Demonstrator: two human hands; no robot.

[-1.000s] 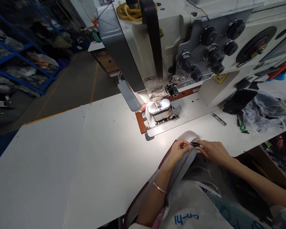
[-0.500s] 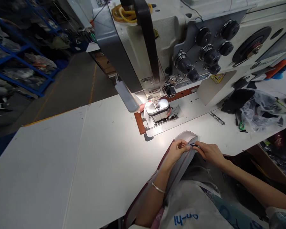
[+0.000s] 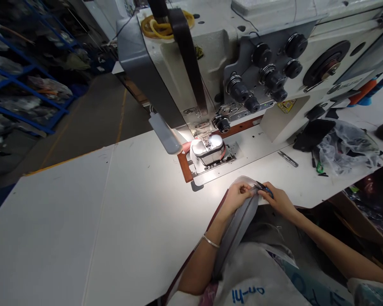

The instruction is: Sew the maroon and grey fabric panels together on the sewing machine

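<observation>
My left hand [image 3: 238, 197] pinches the edge of a grey fabric piece [image 3: 242, 221] with dark red trim, near its upper end. The fabric runs from the table's front edge down over my lap. In my right hand [image 3: 278, 201] is a pair of small scissors [image 3: 264, 188] with dark blades and a blue handle, its tips pointing left at the fabric beside my left fingertips. Whether the blades touch the cloth is too small to tell.
A large sewing machine [image 3: 210, 63] stands behind my hands, its lit needle area above a metal-topped base [image 3: 209, 148]. Metal thread snips [image 3: 287, 158] and a clear plastic bag [image 3: 347, 144] lie to the right. Blue shelves [image 3: 25, 72] stand at far left.
The scissors have turned in my right hand, so more of the blades and the blue handle shows. My left hand stays on the fabric. The view has shifted slightly.
</observation>
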